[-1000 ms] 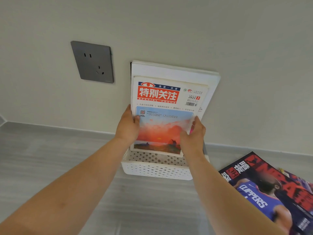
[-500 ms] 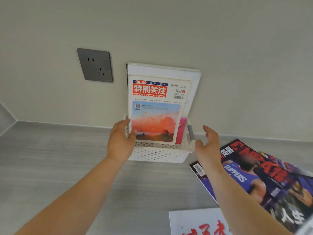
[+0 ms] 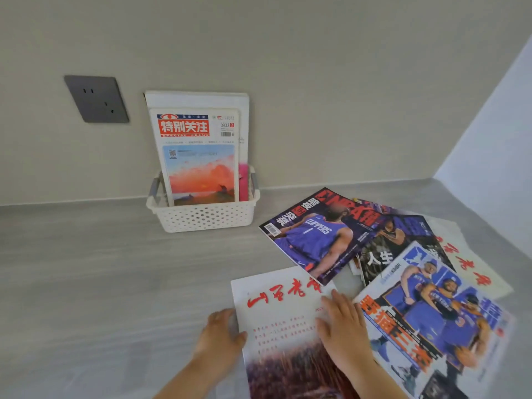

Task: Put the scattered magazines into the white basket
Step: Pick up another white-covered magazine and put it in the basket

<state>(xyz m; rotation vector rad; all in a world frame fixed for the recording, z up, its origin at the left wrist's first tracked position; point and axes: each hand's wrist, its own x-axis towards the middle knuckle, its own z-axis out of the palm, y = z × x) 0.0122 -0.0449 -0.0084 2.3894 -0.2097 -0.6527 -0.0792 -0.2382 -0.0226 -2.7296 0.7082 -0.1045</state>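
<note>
The white basket [image 3: 207, 216] stands against the wall with a red-titled sunset magazine [image 3: 198, 156] and others upright in it. A white magazine with red calligraphy [image 3: 283, 321] lies flat near the front edge. My left hand [image 3: 220, 331] touches its left edge with fingers curled around it. My right hand [image 3: 341, 326] rests flat on its right side. To the right lie a Clippers basketball magazine [image 3: 319, 234], a dark magazine [image 3: 394, 246], and a blue one with several players [image 3: 437, 315].
A grey wall socket [image 3: 96, 99] is mounted left of the basket. The grey counter [image 3: 86, 269] runs along the wall and meets a side wall [image 3: 495, 139] at the right. Another white calligraphy magazine [image 3: 472, 266] sits under the pile at far right.
Both hands have let go of the sunset magazine, which now stands in the basket. They dropped down to the white calligraphy magazine at the front. The view tilted down and right.
</note>
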